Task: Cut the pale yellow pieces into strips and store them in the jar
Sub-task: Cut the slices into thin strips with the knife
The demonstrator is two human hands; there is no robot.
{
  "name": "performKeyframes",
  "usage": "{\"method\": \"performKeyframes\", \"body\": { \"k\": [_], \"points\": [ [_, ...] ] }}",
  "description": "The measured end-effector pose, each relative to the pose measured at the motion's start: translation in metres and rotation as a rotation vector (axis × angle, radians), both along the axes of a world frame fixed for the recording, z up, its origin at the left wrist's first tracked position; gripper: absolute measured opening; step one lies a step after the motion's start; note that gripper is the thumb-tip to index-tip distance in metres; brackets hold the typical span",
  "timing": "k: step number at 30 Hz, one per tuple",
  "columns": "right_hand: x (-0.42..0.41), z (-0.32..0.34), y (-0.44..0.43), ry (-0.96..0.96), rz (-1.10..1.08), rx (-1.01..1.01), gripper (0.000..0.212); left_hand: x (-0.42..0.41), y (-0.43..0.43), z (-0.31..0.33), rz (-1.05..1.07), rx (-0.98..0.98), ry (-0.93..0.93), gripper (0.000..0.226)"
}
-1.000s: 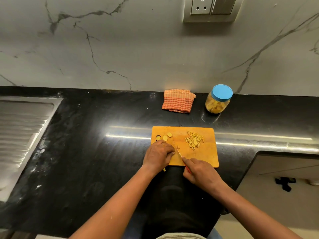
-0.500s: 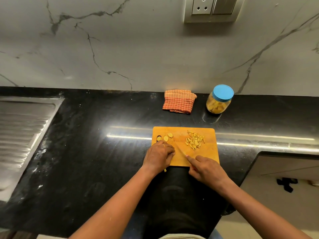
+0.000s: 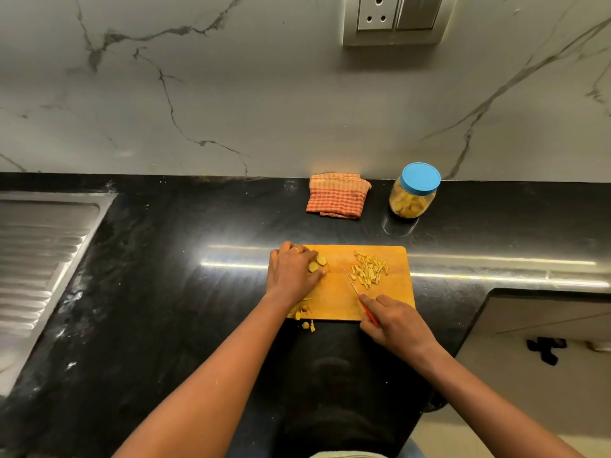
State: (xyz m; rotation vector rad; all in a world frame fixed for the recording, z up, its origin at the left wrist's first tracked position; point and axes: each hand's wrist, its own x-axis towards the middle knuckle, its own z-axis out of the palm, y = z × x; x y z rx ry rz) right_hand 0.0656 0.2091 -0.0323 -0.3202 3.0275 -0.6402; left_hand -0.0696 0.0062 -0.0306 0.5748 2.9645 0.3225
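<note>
Beside cut strips (image 3: 369, 270), knife (image 3: 350, 281) in right hand (image 3: 395, 322)

A folded checked cloth (image 3: 337, 196) lies against the wall (image 3: 231, 94) (socket (image 3: 375, 11) above), steel drainboard (image 3: 43, 259) far left.

The surface (image 3: 165, 259) is black polished stone, glossy, with streaks of reflected light. The cutting board (image 3: 334, 302) looks like smooth, matt orange-yellow wood. The jar (image 3: 411, 201) is clear glossy plastic with a smooth blue plastic lid (image 3: 420, 178). The cloth (image 3: 337, 196) is woven checked fabric. The drainboard (image 3: 39, 252) is ribbed, brushed metal. The wall (image 3: 264, 94) is veined marble with a soft sheen.
</note>
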Motion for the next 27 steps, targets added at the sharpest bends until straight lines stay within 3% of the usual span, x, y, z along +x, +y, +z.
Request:
{"method": "performKeyframes", "body": {
  "k": [12, 18, 27],
  "points": [
    [0.000, 0.000, -0.003, 0.035, -0.009, -0.045, 0.043, -0.007, 0.017, 0.002, -0.012, 0.054, -0.064, 0.033],
    [0.005, -0.002, -0.003, 0.022, -0.021, -0.064, 0.043, 0.016, 0.018, 0.000, -0.187, 0.040, -0.093, 0.037],
    [0.004, -0.006, -0.011, -0.015, -0.007, -0.066, 0.043, 0.030, 0.008, 0.000, -0.223, 0.094, -0.034, 0.033]
  ]
}}
